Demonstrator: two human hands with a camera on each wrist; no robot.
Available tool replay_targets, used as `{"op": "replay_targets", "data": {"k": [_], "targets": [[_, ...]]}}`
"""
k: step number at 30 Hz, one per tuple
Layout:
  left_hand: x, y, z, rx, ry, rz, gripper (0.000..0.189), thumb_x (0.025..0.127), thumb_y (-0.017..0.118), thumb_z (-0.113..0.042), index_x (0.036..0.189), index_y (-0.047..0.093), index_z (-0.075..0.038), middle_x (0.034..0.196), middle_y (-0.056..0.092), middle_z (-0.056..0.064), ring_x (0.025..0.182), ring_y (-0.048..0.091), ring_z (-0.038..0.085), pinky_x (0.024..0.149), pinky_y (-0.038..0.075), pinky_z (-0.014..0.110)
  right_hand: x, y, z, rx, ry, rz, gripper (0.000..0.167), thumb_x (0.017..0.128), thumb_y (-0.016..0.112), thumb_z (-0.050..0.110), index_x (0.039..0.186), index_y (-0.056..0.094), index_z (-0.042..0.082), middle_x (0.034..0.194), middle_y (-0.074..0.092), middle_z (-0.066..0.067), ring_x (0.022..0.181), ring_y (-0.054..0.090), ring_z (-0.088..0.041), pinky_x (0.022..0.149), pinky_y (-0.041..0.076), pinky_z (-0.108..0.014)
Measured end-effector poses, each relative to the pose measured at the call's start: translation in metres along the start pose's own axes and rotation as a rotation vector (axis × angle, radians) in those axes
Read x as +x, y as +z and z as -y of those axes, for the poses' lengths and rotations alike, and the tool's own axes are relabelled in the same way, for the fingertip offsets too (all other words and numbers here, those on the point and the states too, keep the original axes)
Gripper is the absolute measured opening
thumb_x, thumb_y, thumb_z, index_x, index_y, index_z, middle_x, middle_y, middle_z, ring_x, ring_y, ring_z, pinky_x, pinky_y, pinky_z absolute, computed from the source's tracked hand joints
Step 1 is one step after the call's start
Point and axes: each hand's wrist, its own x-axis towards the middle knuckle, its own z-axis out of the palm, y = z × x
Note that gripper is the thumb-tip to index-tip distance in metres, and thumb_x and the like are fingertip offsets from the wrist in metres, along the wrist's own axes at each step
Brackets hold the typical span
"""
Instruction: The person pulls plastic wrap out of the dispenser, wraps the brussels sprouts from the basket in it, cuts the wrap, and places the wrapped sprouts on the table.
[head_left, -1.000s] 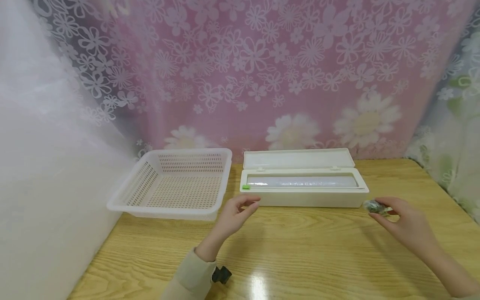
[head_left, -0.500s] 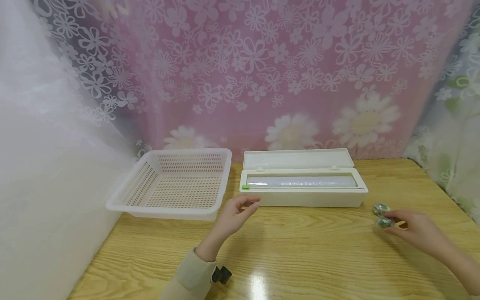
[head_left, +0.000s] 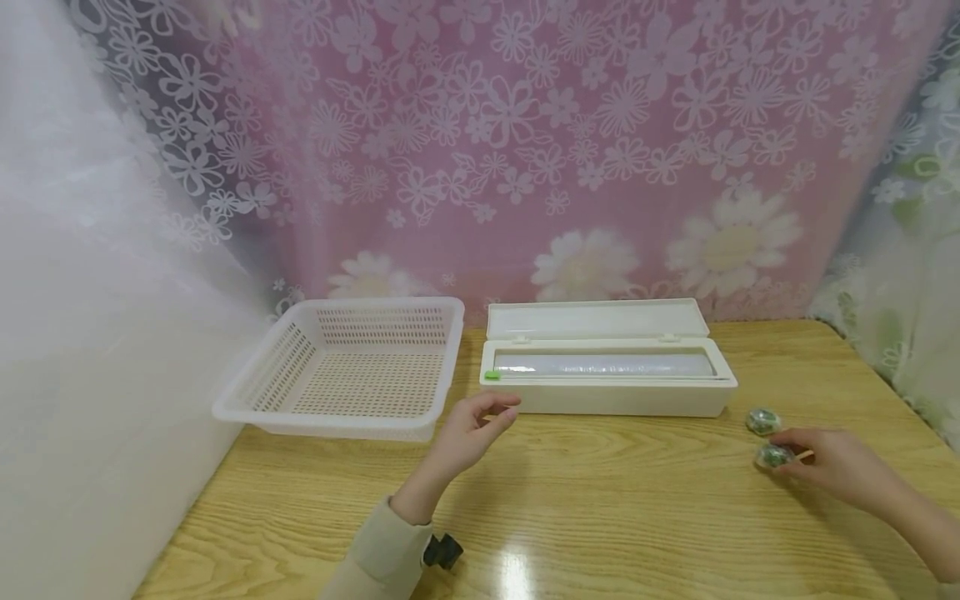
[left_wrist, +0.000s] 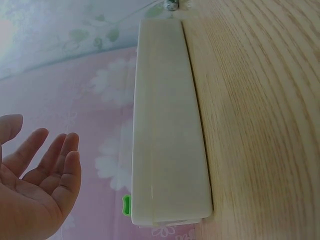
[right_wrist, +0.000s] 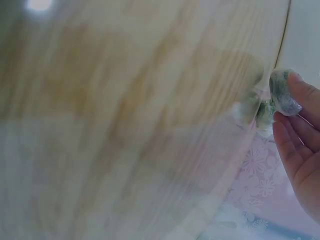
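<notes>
At the right of the table, my right hand (head_left: 851, 467) pinches a small round green bundle in clear film (head_left: 773, 456) between thumb and fingers, low at the tabletop. A second film-wrapped green bundle (head_left: 762, 421) lies just beyond it, slightly apart. In the right wrist view the held bundle (right_wrist: 285, 92) is between thumb and fingertips. My left hand (head_left: 468, 429) holds nothing, its fingers loosely bent, in front of the left end of a white cling film box (head_left: 611, 399). That box has its lid raised, showing a film roll (head_left: 603, 365) and a green slider (head_left: 492, 376).
A white perforated plastic basket (head_left: 337, 427) stands at the left of the wooden table (head_left: 600, 508). Behind is a pink flowered curtain (head_left: 480, 150). White sheeting (head_left: 97, 292) hangs along the left side.
My right hand has moved right and toward me with a wrapped bundle. The other bundle now shows on the table beyond it. My left hand has stayed still.
</notes>
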Motion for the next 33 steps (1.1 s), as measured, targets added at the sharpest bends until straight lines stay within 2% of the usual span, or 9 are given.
{"op": "replay_targets", "data": {"k": [4, 13, 17, 21, 24, 31, 33], "targets": [[0.0, 0.0, -0.001, -0.002, -0.005, 0.005, 0.027, 0.09, 0.052, -0.016, 0.11, 0.059, 0.0, 0.104, 0.058, 0.016, 0.088, 0.055, 0.017, 0.068, 0.048, 0.026, 0.0, -0.001, -0.001, 0.024, 0.021, 0.046, 0.039, 0.071, 0.072, 0.019, 0.099, 0.062, -0.005, 0.088, 0.063, -0.009, 0.07, 0.059, -0.011, 0.055, 0.049, -0.021], [0.0, 0.0, -0.002, -0.004, -0.023, -0.003, 0.025, 0.09, 0.053, -0.013, 0.11, 0.059, 0.001, 0.101, 0.059, 0.015, 0.087, 0.055, 0.02, 0.066, 0.047, 0.024, 0.0, 0.0, -0.007, -0.003, -0.023, 0.035, 0.04, 0.068, 0.074, 0.02, 0.097, 0.061, -0.006, 0.086, 0.063, -0.009, 0.069, 0.057, -0.006, 0.054, 0.049, -0.022], [-0.003, -0.001, -0.017, 0.002, -0.013, -0.003, 0.022, 0.089, 0.051, -0.006, 0.107, 0.058, 0.004, 0.099, 0.059, 0.016, 0.086, 0.055, 0.025, 0.066, 0.047, 0.024, 0.0, -0.002, -0.009, -0.022, -0.019, 0.04, 0.039, 0.068, 0.075, 0.019, 0.095, 0.061, -0.005, 0.086, 0.063, -0.01, 0.068, 0.058, -0.01, 0.054, 0.049, -0.024], [-0.006, -0.003, -0.033, 0.019, -0.002, -0.003, 0.021, 0.089, 0.051, -0.004, 0.106, 0.058, 0.007, 0.095, 0.059, 0.016, 0.085, 0.055, 0.027, 0.066, 0.047, 0.023, 0.0, -0.003, -0.011, -0.028, 0.014, 0.086, 0.038, 0.069, 0.074, 0.021, 0.096, 0.061, -0.003, 0.088, 0.063, -0.01, 0.07, 0.059, -0.017, 0.056, 0.049, -0.025], [-0.006, -0.003, -0.035, 0.033, -0.002, -0.002, 0.021, 0.089, 0.051, -0.004, 0.106, 0.058, 0.006, 0.096, 0.06, 0.015, 0.085, 0.056, 0.026, 0.066, 0.047, 0.023, 0.0, -0.004, -0.011, -0.028, 0.041, 0.119, 0.041, 0.07, 0.073, 0.024, 0.098, 0.06, -0.003, 0.089, 0.063, -0.011, 0.072, 0.059, -0.021, 0.058, 0.05, -0.03], [-0.007, -0.004, -0.035, 0.063, 0.013, -0.022, 0.021, 0.088, 0.052, -0.005, 0.105, 0.058, 0.007, 0.097, 0.06, 0.018, 0.086, 0.056, 0.028, 0.067, 0.048, 0.025, 0.003, -0.008, 0.004, -0.104, 0.107, 0.123, 0.049, 0.073, 0.069, 0.035, 0.101, 0.059, -0.005, 0.092, 0.062, -0.017, 0.077, 0.059, -0.031, 0.06, 0.048, -0.042], [-0.007, -0.005, -0.036, 0.076, 0.023, -0.04, 0.021, 0.088, 0.053, -0.004, 0.105, 0.058, 0.008, 0.098, 0.06, 0.019, 0.087, 0.057, 0.028, 0.067, 0.049, 0.026, 0.005, -0.009, 0.013, -0.111, 0.087, 0.092, 0.045, 0.077, 0.067, 0.031, 0.103, 0.059, -0.005, 0.094, 0.061, -0.02, 0.079, 0.058, -0.034, 0.061, 0.048, -0.044]]}}
